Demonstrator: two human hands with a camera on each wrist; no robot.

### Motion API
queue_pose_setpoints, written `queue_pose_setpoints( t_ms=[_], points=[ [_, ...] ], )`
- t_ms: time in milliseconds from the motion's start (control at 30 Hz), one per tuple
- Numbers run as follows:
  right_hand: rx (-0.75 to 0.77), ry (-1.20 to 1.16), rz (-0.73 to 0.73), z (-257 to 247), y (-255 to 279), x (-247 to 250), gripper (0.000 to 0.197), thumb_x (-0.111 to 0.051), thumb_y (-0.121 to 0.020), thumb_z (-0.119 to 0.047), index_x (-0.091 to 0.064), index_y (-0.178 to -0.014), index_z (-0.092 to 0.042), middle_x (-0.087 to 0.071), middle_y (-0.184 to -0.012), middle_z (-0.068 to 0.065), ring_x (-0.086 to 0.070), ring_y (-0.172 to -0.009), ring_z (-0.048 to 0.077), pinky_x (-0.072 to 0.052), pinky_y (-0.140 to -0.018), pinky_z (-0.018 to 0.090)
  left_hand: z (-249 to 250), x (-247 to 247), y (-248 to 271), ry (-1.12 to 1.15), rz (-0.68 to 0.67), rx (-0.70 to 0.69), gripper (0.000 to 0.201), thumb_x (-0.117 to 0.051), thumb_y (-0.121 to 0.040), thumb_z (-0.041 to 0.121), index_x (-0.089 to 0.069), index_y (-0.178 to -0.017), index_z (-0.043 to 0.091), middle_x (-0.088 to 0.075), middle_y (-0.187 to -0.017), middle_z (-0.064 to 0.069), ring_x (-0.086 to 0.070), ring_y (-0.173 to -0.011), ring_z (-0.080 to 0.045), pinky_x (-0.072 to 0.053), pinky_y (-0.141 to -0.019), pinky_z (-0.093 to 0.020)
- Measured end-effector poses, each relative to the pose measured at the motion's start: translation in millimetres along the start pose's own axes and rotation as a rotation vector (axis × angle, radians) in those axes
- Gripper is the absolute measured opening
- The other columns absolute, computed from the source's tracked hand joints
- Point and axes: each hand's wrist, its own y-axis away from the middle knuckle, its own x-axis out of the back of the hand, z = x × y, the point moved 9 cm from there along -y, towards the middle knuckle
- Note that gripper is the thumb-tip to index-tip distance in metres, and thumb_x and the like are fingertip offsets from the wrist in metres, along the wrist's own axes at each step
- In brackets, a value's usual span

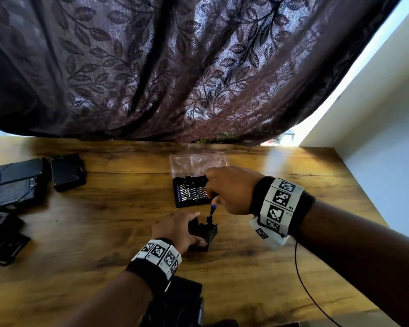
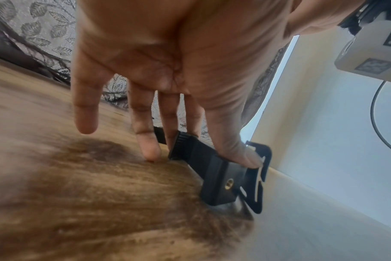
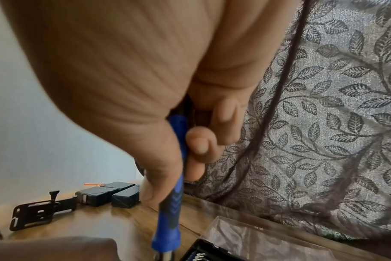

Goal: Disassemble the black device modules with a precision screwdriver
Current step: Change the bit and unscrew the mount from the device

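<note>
A small black device module (image 1: 204, 232) stands on the wooden table (image 1: 99, 223) near its middle. My left hand (image 1: 190, 228) grips it: in the left wrist view the thumb (image 2: 246, 157) presses its near face while the fingers (image 2: 174, 123) reach behind the module (image 2: 214, 176), which shows a brass threaded hole. Just above it my right hand (image 1: 216, 197) holds a blue and black precision screwdriver (image 1: 212, 208) upright, tip down on the module. In the right wrist view the fingers curl round the screwdriver handle (image 3: 173, 197). The tip's contact point is hidden.
An open bit case (image 1: 190, 193) with a clear lid (image 1: 198, 162) lies just behind my hands. Several black modules (image 1: 66, 172) and loose parts (image 1: 5, 241) sit at the table's left edge. A dark curtain (image 1: 175, 67) hangs behind; a thin black cable (image 1: 304, 284) trails at the right.
</note>
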Motion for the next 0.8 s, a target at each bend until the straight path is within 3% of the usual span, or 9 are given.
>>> queue_pose_setpoints(
  t_ms=[133,267,400,467,567,733,800],
  points=[
    [0.004,0.066,-0.04,-1.8,1.5,-0.6,0.019,-0.056,-0.1,-0.025,-0.071,-0.109,-0.018,-0.056,-0.113,0.0,-0.053,-0.085,0.017,-0.039,-0.071,0.03,-0.4,1.1,0.7,-0.041,0.0,-0.029,0.089,-0.077,-0.074,0.066,-0.037,-0.151,0.048,-0.047,-0.153,0.014,-0.044,-0.14,-0.016,-0.046,-0.105,-0.043],
    [-0.024,0.17,-0.058,0.9,3.3,-0.2,0.021,-0.053,-0.099,-0.03,-0.07,-0.108,-0.02,-0.063,-0.103,0.002,-0.059,-0.085,0.023,-0.038,-0.066,0.032,-2.7,1.0,-4.7,-0.076,-0.019,-0.066,0.097,-0.076,-0.067,0.075,-0.036,-0.151,0.048,-0.043,-0.155,0.018,-0.042,-0.142,-0.014,-0.046,-0.105,-0.044],
    [-0.042,0.183,-0.076,-0.3,6.5,3.5,0.026,-0.05,-0.102,-0.035,-0.069,-0.107,-0.018,-0.065,-0.096,0.003,-0.056,-0.08,0.023,-0.042,-0.07,0.033,-1.2,2.4,-7.4,-0.089,-0.032,-0.084,0.1,-0.076,-0.062,0.079,-0.04,-0.149,0.046,-0.042,-0.156,0.019,-0.042,-0.142,-0.013,-0.046,-0.106,-0.044],
    [-0.045,0.197,-0.081,-7.8,6.1,5.1,0.023,-0.05,-0.103,-0.034,-0.065,-0.099,-0.017,-0.055,-0.081,-0.001,-0.048,-0.068,0.019,-0.041,-0.067,0.032,-0.5,2.2,-6.1,-0.091,-0.022,-0.092,0.099,-0.076,-0.063,0.078,-0.04,-0.149,0.045,-0.043,-0.156,0.017,-0.043,-0.142,-0.014,-0.047,-0.105,-0.044],
    [-0.088,0.221,-0.067,-13.7,3.2,9.6,0.025,-0.052,-0.101,-0.032,-0.046,-0.08,-0.02,-0.039,-0.067,-0.004,-0.039,-0.056,0.014,-0.041,-0.062,0.032,0.0,2.3,-4.0,-0.108,-0.004,-0.111,0.097,-0.074,-0.066,0.077,-0.039,-0.151,0.044,-0.044,-0.156,0.014,-0.044,-0.141,-0.015,-0.047,-0.105,-0.045],
    [-0.184,0.133,-0.049,-9.5,-0.2,14.2,0.039,-0.058,-0.097,-0.028,-0.036,-0.065,-0.023,-0.046,-0.066,-0.003,-0.044,-0.055,0.013,-0.033,-0.049,0.025,4.1,2.9,-1.6,-0.132,0.009,-0.138,0.094,-0.073,-0.072,0.074,-0.037,-0.152,0.041,-0.044,-0.155,0.013,-0.042,-0.141,-0.017,-0.045,-0.105,-0.044],
    [-0.246,0.072,-0.033,-7.7,0.1,15.7,0.04,-0.061,-0.095,-0.029,-0.035,-0.065,-0.023,-0.046,-0.066,-0.003,-0.043,-0.056,0.013,-0.033,-0.051,0.026,3.5,2.1,-2.0,-0.126,0.011,-0.144,0.094,-0.073,-0.072,0.074,-0.036,-0.152,0.041,-0.044,-0.154,0.013,-0.043,-0.14,-0.017,-0.046,-0.104,-0.044]
  ],
)
